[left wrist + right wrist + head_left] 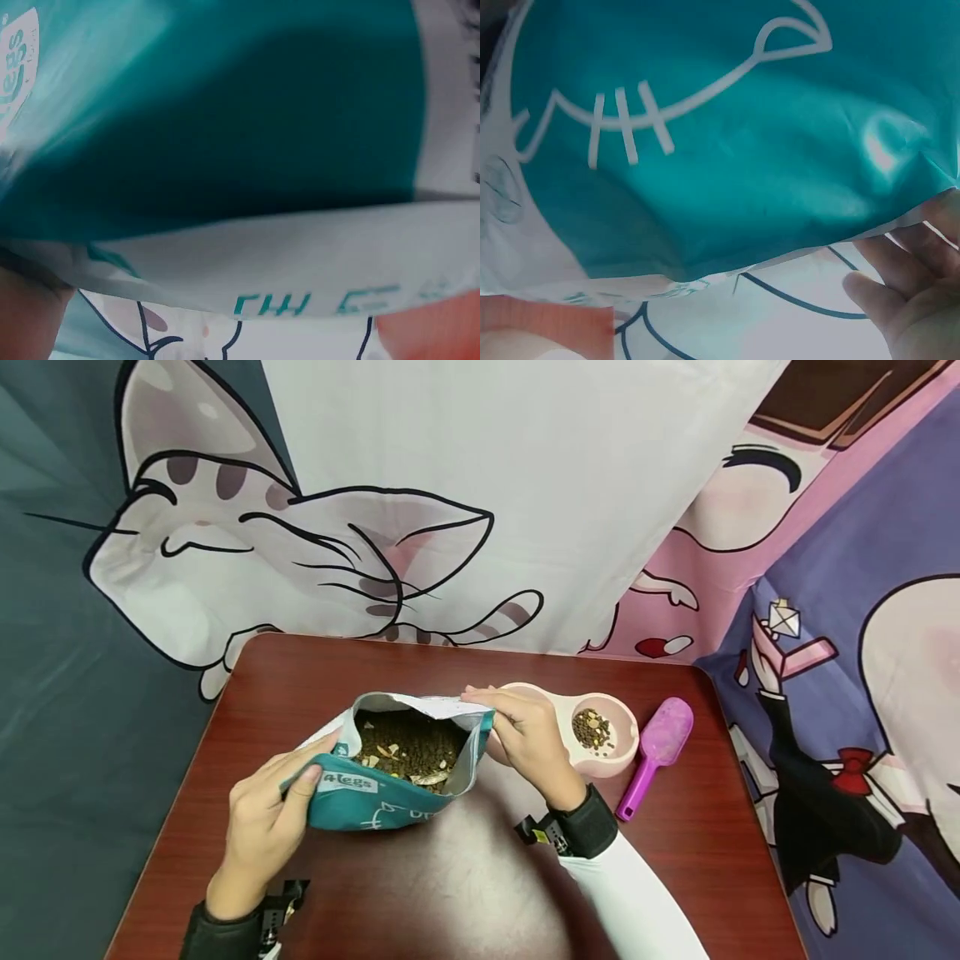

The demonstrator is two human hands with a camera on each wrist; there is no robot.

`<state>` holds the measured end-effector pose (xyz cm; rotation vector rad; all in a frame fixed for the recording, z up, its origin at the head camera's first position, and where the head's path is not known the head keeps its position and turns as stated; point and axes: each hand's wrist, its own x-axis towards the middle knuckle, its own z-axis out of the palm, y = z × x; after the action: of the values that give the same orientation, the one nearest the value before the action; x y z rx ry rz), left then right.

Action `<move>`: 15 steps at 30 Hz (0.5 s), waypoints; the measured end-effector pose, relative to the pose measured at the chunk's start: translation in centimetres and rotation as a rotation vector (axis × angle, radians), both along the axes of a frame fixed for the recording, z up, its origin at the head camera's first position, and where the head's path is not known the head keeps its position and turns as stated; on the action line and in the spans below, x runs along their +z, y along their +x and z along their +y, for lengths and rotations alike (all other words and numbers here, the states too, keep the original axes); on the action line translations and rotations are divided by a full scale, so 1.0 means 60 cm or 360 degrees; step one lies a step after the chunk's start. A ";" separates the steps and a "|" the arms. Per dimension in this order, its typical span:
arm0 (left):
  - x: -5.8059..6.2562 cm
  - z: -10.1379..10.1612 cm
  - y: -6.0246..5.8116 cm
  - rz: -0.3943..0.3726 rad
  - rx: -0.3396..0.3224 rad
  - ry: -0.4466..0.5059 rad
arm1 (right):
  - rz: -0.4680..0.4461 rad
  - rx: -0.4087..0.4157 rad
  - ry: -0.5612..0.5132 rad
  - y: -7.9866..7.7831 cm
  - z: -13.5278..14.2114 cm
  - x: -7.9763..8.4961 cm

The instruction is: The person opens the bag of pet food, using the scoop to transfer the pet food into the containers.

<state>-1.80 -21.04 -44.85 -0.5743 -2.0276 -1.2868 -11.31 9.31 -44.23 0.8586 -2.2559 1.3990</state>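
A teal and white bag (375, 802) of pet food stands with its mouth wide in the head view. Brown pellets (408, 747) with pale flakes show inside. My left hand (266, 822) grips the bag's left side, thumb on the front face. At the upper right corner of the rim, my right hand (532, 739) pinches the edge with its fingers over the top. The bag's teal face (262, 135) fills most of the left wrist view. White line drawing marks the bag (727, 172) in the right wrist view, where fingers (900, 266) meet its edge.
Behind my right hand sits a pale pink double bowl (573, 706); its right cup holds some food (592, 729), and its left cup is partly hidden. A purple scoop (660, 743) lies right of it on the brown table (720, 827). Cartoon-printed cloth (450, 443) hangs behind.
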 end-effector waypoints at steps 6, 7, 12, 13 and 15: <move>0.001 -0.019 0.000 -0.0339 0.0079 0.0303 | -0.0134 -0.0092 0.0090 0.028 0.017 0.011; 0.001 -0.020 -0.001 -0.0388 0.0106 0.0326 | -0.0155 -0.0101 0.0092 0.033 0.020 0.012; 0.002 -0.022 -0.005 -0.0597 0.0153 0.0403 | -0.0269 -0.0176 0.0106 0.060 0.030 0.016; 0.002 -0.022 -0.005 -0.0641 0.0161 0.0416 | -0.0281 -0.0193 0.0109 0.065 0.031 0.018; 0.005 -0.021 -0.005 -0.0719 0.0180 0.0473 | -0.0293 -0.0206 0.0126 0.074 0.034 0.021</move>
<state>-2.13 -22.31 -44.56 -0.0277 -2.1186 -1.7227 -6.85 11.34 -42.99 0.6162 -2.4704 1.3885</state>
